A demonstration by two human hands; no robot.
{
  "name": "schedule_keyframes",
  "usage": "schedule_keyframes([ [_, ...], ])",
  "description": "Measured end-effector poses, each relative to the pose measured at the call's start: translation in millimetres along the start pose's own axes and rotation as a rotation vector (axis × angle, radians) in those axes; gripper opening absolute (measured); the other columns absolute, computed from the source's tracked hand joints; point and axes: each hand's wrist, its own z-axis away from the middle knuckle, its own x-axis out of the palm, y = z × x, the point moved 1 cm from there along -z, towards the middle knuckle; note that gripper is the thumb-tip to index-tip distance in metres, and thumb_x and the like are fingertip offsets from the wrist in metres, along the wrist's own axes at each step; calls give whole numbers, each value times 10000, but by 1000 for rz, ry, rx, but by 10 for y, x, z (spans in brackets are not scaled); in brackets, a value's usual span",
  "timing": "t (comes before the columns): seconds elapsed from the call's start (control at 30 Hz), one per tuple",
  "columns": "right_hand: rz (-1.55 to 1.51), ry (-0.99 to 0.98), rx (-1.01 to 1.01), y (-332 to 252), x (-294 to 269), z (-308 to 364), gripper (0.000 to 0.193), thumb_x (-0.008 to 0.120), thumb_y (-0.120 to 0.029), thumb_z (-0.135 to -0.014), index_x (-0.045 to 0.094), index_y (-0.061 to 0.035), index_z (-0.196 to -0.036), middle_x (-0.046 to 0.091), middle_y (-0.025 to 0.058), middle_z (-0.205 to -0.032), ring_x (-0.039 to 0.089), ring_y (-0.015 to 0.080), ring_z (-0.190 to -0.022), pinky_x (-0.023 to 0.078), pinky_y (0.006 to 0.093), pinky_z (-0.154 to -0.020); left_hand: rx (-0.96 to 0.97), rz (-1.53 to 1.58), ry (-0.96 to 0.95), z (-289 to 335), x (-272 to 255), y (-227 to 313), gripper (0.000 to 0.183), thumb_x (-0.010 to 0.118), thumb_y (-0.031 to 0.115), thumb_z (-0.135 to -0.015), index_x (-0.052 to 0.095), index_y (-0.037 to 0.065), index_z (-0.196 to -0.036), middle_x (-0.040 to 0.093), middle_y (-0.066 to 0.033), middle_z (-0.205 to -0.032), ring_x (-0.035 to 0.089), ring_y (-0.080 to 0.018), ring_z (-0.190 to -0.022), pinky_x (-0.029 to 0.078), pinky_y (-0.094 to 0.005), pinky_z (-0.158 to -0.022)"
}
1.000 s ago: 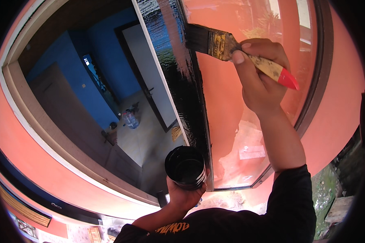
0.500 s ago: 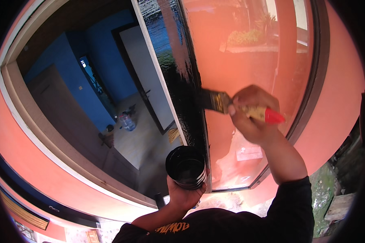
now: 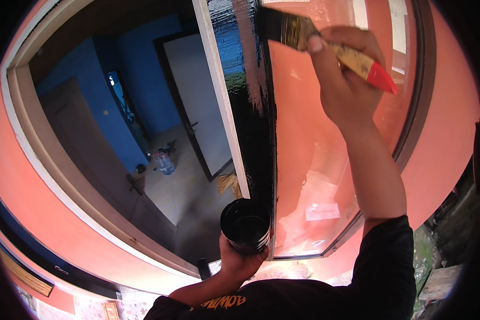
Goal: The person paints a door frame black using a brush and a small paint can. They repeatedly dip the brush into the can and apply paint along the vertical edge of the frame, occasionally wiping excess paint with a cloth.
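Note:
My right hand (image 3: 352, 74) grips a paintbrush (image 3: 325, 45) by its pale wooden handle with a red tip. Its dark bristles press against the inner edge of the door's frame, high up beside the glass. That upright (image 3: 256, 154) is coated in wet, shiny black paint, with a pinkish reflection running down its upper part. Lower down, my left hand (image 3: 242, 261) cups a black paint can (image 3: 245, 224) from beneath, its open top facing me. Dark paint lies inside the can. The glass pane (image 3: 304, 144) right of the upright reflects the orange surroundings.
Left of the painted upright, the doorway (image 3: 16, 122) opens onto a blue-walled room with a white door (image 3: 197, 101). A clear plastic bottle (image 3: 165, 162) stands on the floor inside. Salmon-coloured wall (image 3: 448, 90) surrounds the frame. Mossy ground and a block (image 3: 441, 284) are at lower right.
My right hand has carried the brush upward along the upright's edge, from mid-height to near the top of the view. The can stays in my left hand, almost where it was.

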Motion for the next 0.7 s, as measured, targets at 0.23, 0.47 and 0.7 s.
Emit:
schedule_keyframes([
  [0.23,-2,-323,211,-339,-389,855,131,747,5,-799,628,-23,-848,649,95,-802,644,155,-682,496,265,-626,-50,35,0,-38,-36,43,730,476,677,-918,529,146,-1415,594,-88,-1344,536,-338,-1277,592,-434,-827],
  [0.47,-19,-292,287,-318,-445,685,119,724,15,-819,625,-22,-874,650,53,-822,613,100,-687,476,241,-618,-81,55,13,-82,15,69,702,476,661,-920,540,158,-1406,602,-92,-1331,551,-340,-1254,599,-436,-801],
  [0.7,27,-128,153,63,-139,-194,90,698,-36,-922,615,-11,-946,655,52,-831,619,93,-752,492,251,-660,-61,42,28,-105,-2,88,683,490,638,-920,537,160,-1405,602,-98,-1320,546,-344,-1258,606,-437,-771],
])
